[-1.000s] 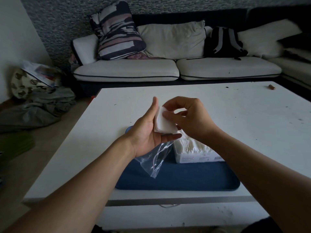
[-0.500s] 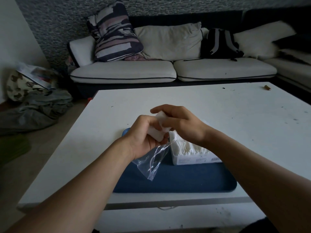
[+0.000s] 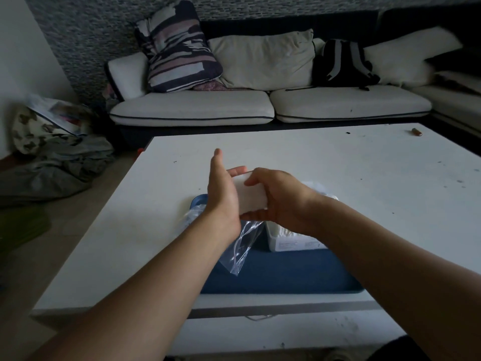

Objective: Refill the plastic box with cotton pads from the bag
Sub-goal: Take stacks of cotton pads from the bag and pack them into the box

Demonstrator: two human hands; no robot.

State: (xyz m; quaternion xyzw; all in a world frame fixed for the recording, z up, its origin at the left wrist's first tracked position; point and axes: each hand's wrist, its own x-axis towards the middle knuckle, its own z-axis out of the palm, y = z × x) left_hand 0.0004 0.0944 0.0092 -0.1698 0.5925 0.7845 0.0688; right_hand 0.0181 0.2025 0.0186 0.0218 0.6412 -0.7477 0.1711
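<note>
Both forearms extended forward, hands together. Left hand (image 3: 222,194) flat, fingers straight. Right hand (image 3: 279,198) curled, fingers gripping.

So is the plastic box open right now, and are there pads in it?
Open, no lid on it: the plastic box shows white cotton pads at its top. How full it is cannot be told; the right hand hides most.

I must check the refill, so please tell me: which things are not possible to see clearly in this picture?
Head view:
- Plastic box: its far part is hidden by the right hand.
- Stack of cotton pads: blurred, count unclear.
- Bag: its top is behind the left hand.
- Box label: too small.
</note>
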